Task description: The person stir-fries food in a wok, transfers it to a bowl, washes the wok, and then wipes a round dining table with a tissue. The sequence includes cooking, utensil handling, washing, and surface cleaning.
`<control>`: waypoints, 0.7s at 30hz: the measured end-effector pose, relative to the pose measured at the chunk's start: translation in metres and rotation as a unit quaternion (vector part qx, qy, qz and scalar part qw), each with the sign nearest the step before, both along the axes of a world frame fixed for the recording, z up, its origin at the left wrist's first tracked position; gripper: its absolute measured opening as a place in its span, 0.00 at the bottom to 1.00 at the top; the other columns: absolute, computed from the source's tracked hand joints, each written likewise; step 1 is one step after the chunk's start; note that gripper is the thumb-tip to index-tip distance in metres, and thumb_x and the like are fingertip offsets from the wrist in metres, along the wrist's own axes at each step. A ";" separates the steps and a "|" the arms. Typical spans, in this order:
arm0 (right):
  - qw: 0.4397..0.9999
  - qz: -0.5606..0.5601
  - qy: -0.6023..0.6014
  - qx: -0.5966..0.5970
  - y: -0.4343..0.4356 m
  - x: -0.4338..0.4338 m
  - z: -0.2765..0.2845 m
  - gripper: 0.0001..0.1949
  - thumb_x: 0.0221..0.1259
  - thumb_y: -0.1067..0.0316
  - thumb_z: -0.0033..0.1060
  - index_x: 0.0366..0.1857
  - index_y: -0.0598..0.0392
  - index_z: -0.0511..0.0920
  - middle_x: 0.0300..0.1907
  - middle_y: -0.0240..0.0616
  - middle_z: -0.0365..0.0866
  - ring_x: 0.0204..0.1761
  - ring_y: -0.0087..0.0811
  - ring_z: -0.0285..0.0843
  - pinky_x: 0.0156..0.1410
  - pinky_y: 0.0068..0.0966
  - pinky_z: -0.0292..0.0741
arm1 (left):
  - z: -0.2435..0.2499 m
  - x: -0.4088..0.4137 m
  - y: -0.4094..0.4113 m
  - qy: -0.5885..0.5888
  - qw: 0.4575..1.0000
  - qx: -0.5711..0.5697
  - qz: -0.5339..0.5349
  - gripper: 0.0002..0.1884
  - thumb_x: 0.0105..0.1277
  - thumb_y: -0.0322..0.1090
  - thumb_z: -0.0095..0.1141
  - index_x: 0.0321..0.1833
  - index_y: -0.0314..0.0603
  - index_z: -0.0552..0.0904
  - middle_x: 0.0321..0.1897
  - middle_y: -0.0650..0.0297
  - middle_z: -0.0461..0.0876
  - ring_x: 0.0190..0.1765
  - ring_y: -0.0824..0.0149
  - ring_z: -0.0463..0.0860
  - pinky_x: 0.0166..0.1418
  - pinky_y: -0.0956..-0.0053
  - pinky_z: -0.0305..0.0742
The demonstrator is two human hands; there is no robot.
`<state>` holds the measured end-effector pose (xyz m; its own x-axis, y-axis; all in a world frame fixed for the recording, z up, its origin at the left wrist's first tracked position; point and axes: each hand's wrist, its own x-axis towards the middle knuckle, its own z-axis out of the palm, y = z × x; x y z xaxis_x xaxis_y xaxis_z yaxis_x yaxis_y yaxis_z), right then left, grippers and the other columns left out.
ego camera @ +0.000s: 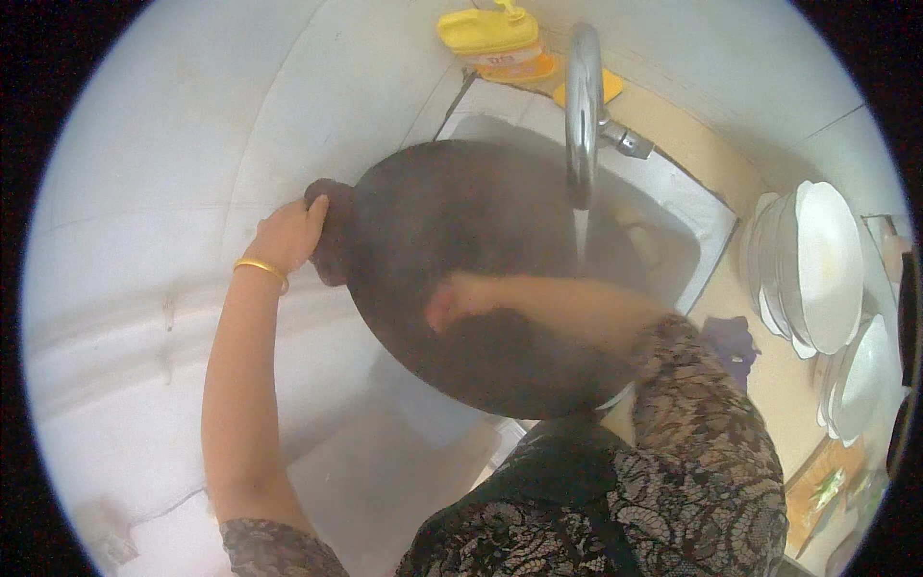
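Note:
A large dark wok lies tilted over the sink, with haze like steam blurring its inside. At the wok's left edge my left hand grips a dark cloth, which wraps the spot where a handle would be; any handle is hidden. Inside the wok, my right hand is blurred, with its fingers near the inner surface. A reddish patch shows at those fingers, and whether it is a held thing cannot be told. From the metal faucet a stream of water runs down into the wok.
Yellow bottles stand behind the sink by the wall. White bowls and plates stand stacked on the right counter. A purple cloth lies nearer, and a wooden cutting board holds chopped greens.

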<state>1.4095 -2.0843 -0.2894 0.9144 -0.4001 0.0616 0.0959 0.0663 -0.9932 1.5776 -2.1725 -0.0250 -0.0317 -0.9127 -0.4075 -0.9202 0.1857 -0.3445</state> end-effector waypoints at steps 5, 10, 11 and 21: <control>0.933 -0.098 0.329 -0.111 0.006 -0.171 -0.138 0.19 0.62 0.52 0.59 0.53 0.49 0.80 0.48 0.39 0.84 0.52 0.37 0.78 0.61 0.41 0.70 | -0.004 -0.043 -0.024 0.015 0.999 -0.002 0.030 0.31 0.73 0.53 0.30 0.48 0.28 0.79 0.50 0.39 0.78 0.56 0.39 0.75 0.62 0.51 0.67; 0.813 -0.532 0.117 0.208 -0.040 -0.093 -0.093 0.18 0.64 0.54 0.53 0.53 0.52 0.79 0.47 0.45 0.83 0.52 0.41 0.78 0.62 0.41 0.69 | 0.007 -0.015 -0.001 -0.022 0.997 -0.029 0.062 0.31 0.73 0.53 0.30 0.47 0.28 0.79 0.48 0.39 0.79 0.55 0.39 0.76 0.61 0.51 0.67; 0.828 -0.493 0.250 0.095 -0.067 -0.089 -0.118 0.17 0.64 0.56 0.53 0.51 0.54 0.80 0.46 0.45 0.83 0.48 0.39 0.79 0.57 0.39 0.72 | 0.002 -0.053 -0.025 0.001 0.999 -0.035 0.017 0.31 0.73 0.53 0.31 0.47 0.28 0.79 0.48 0.39 0.79 0.55 0.39 0.76 0.61 0.51 0.67; 0.918 -0.063 0.374 -0.116 -0.012 -0.120 -0.167 0.14 0.61 0.62 0.57 0.46 0.56 0.81 0.45 0.43 0.83 0.47 0.37 0.81 0.52 0.35 0.76 | 0.010 -0.017 0.004 -0.039 0.997 -0.017 0.069 0.31 0.72 0.52 0.30 0.46 0.28 0.80 0.46 0.40 0.80 0.53 0.39 0.77 0.60 0.52 0.67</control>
<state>1.2898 -2.0964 -0.4563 0.6832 -0.5608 -0.4677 -0.6259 -0.1199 -0.7706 1.5602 -2.1686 -0.0151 0.1250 -0.9193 -0.3731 -0.9061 0.0474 -0.4204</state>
